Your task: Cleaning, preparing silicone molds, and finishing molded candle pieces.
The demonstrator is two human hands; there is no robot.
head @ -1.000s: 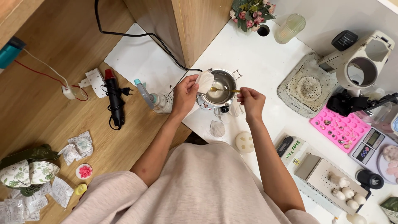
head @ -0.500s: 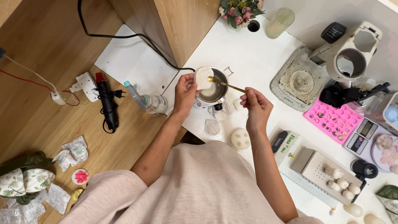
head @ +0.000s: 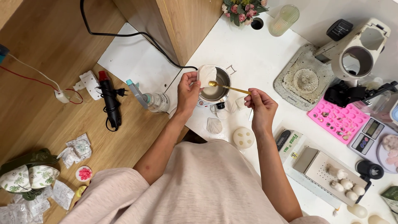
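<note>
My left hand (head: 187,92) holds a small white mould (head: 206,75) tilted over a little metal pot (head: 216,85) that stands on the white table (head: 253,54). My right hand (head: 261,107) pinches the handle of a thin gold spoon (head: 229,87); the spoon's bowl rests against the mould's lower edge, above the pale liquid in the pot. Just below the pot lie a white shell-shaped piece (head: 214,125) and a round white mould (head: 243,137).
A spray bottle (head: 151,99) lies left of the pot, a black cable (head: 128,35) runs to it. A pink silicone mould (head: 340,120), digital scale (head: 367,139), hot plate (head: 303,79), glass (head: 283,20) and flowers (head: 242,9) sit to the right. On the floor: a black tool (head: 110,103), wrappers (head: 74,149).
The view has shifted a little. My left hand keeps the mould over the pot; the spoon's bowl has come up from the pot to the mould's edge.
</note>
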